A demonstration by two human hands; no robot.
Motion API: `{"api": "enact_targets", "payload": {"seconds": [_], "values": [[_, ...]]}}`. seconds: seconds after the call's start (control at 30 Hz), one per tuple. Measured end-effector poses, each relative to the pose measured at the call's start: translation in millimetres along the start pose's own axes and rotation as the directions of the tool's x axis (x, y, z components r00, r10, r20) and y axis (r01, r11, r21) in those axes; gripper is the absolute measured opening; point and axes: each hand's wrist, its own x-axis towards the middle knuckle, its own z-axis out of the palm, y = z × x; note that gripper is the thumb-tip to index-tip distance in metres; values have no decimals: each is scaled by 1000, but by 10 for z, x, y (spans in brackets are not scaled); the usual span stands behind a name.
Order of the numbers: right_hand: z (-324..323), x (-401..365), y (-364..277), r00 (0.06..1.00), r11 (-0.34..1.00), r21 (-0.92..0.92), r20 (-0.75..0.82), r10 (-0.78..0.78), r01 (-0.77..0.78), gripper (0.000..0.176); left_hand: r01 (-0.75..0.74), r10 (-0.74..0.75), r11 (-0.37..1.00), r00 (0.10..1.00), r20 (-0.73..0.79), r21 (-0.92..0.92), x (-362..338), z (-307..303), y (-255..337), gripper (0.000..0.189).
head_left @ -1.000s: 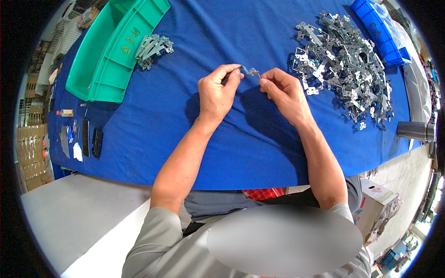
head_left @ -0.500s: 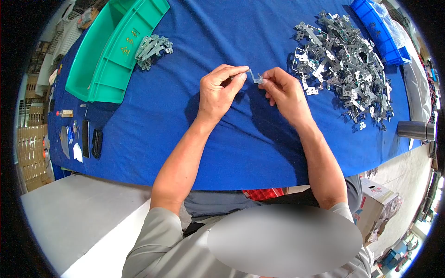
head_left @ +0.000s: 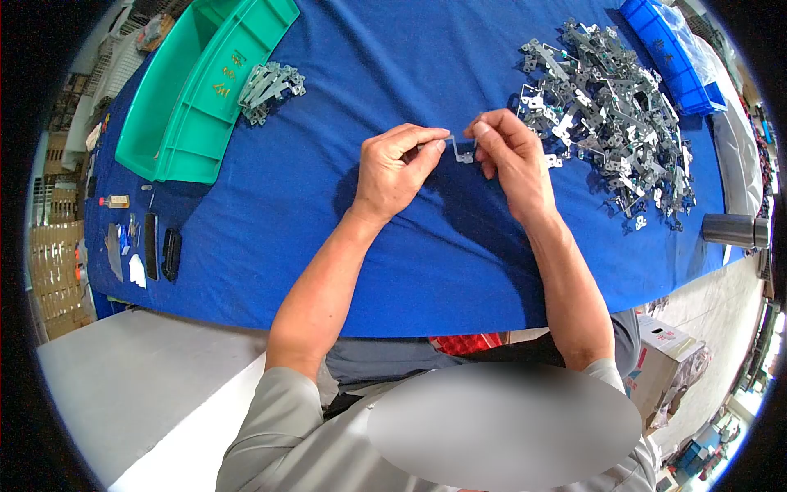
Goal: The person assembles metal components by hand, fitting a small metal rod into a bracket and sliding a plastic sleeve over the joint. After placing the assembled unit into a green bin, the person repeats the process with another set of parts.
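We are looking down at a blue table (head_left: pixel 328 246). At its left edge some small tools (head_left: pixel 156 244) are lying, and behind them a green bin (head_left: pixel 193 98) is standing, with a small stack (head_left: pixel 270 84) of metal parts just beside its right wall. In the middle, the left hand (head_left: pixel 393 168) is pinching one end of a thin bent bracket (head_left: pixel 459 150) between thumb and forefinger. The right hand (head_left: pixel 510 156) is gripping the other end with its fingertips (so the bracket is sitting between the two hands, over the cloth). Further right, a big pile (head_left: pixel 611 107) of similar parts is lying near the right hand, and a blue bin (head_left: pixel 668 53) is standing behind it. A metal cylinder (head_left: pixel 735 231) is lying at the right edge.
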Motion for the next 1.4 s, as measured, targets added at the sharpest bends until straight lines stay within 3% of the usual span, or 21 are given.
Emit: {"api": "enact_targets", "payload": {"seconds": [0.07, 0.2, 0.6, 0.77, 0.87, 0.97, 1.07, 1.27, 1.4], "values": [[12, 24, 2, 997, 996, 83, -73, -34, 40, 18, 106, -110, 993, 989, -96, -47, -14, 50, -72, 15], [-4, -15, -19, 996, 998, -61, 93, -8, 14, 18, 280, -304, 948, 938, -169, -151, 6, 44, -92, 16], [27, -21, 24, 995, 960, -276, 96, -25, 51, 20, 213, -236, 967, 956, -174, -142, -8, 54, -101, 16], [13, 0, 114, 985, 907, -384, 68, -161, 175, 15, 65, -68, 998, 987, -146, -25, 7, 10, -70, 16], [15, -26, 13, 997, 944, -329, 68, 28, -4, 16, 7, -8, 1000, 988, -152, -10, 21, 12, -76, 17], [34, -6, 51, 995, 1000, -23, 95, 0, 2, 19, -26, 31, 999, 987, -157, 37, 13, 15, -106, 17], [0, 11, 1, 990, 995, 62, 125, 72, -80, 22, -46, 55, 996, 991, -124, 73, 12, 5, -87, 17], [-56, 23, -12, 975, 988, -84, 172, 143, -131, 17, -42, 45, 997, 998, -46, 66, 13, -2, -27, 17], [-10, 2, -16, 998, 998, 30, 40, 51, -52, 18, -4, 4, 1000, 1000, -17, 30, 5, 4, -11, 15]]}}
